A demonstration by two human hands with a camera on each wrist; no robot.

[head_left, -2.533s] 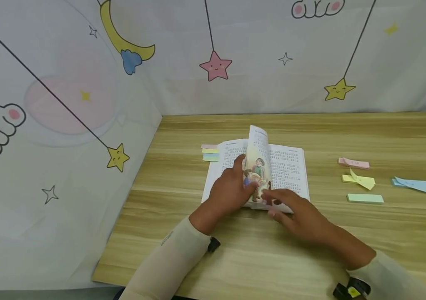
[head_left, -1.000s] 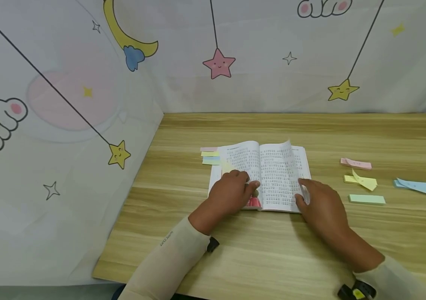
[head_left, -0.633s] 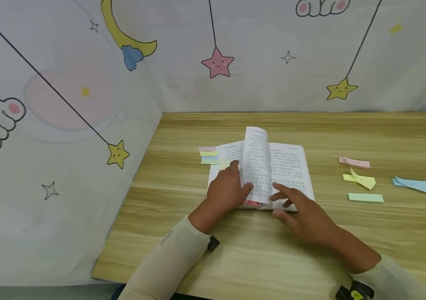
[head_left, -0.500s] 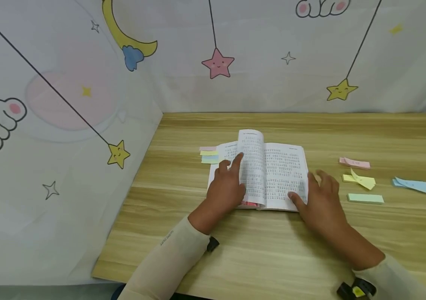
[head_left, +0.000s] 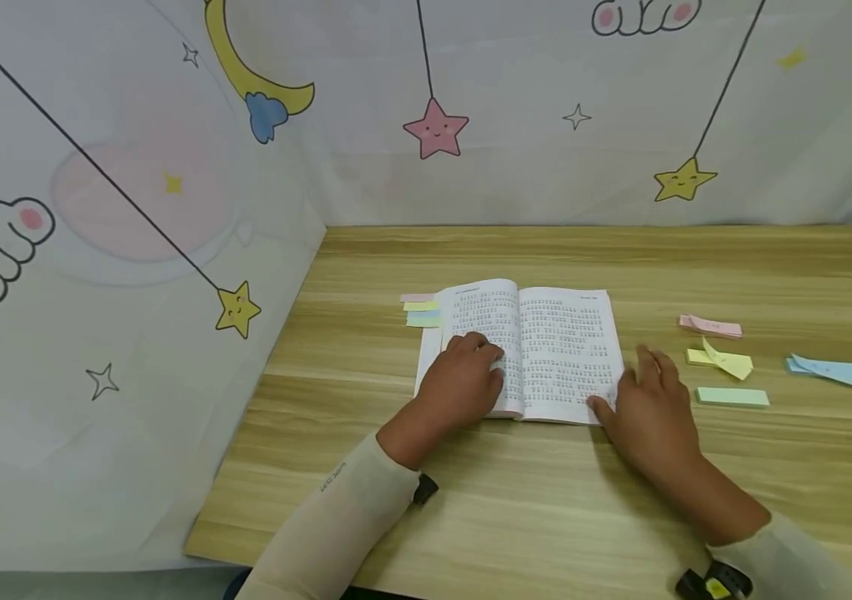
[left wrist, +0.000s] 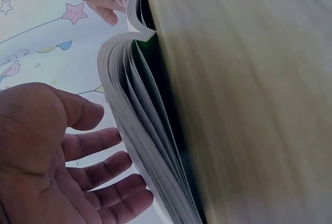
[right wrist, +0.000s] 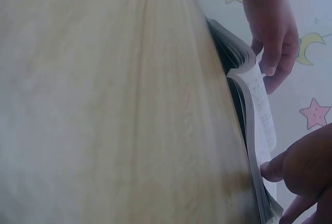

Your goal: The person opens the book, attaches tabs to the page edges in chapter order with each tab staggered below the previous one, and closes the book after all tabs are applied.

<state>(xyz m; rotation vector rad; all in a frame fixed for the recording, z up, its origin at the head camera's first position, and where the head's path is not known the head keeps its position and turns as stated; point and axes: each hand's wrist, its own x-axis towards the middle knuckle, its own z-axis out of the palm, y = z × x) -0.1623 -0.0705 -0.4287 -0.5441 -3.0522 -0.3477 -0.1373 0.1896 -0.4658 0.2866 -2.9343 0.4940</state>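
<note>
A book (head_left: 561, 350) lies open on the table, both visible pages printed with lines of small text. My left hand (head_left: 459, 379) rests on the lower part of the left page; in the left wrist view its fingers (left wrist: 106, 175) are spread and touch the paper. At the lower right corner of the book is my right hand (head_left: 651, 408). Its thumb (right wrist: 274, 168) touches the right page, while the other fingers reach past the outer edge. Pink, yellow and blue sticky tabs (head_left: 422, 318) stick out from the book's left edge.
To the right of the book lie pads of sticky notes: pink (head_left: 709, 326), yellow (head_left: 722, 360), green (head_left: 732, 397) and blue (head_left: 825, 369). A white printed curtain (head_left: 516, 183) borders the table's (head_left: 546, 508) back and left side.
The page that stood half raised has turned over to the left and lies flat. My left hand has come down onto it. The right hand has moved from mid-book to the right edge.
</note>
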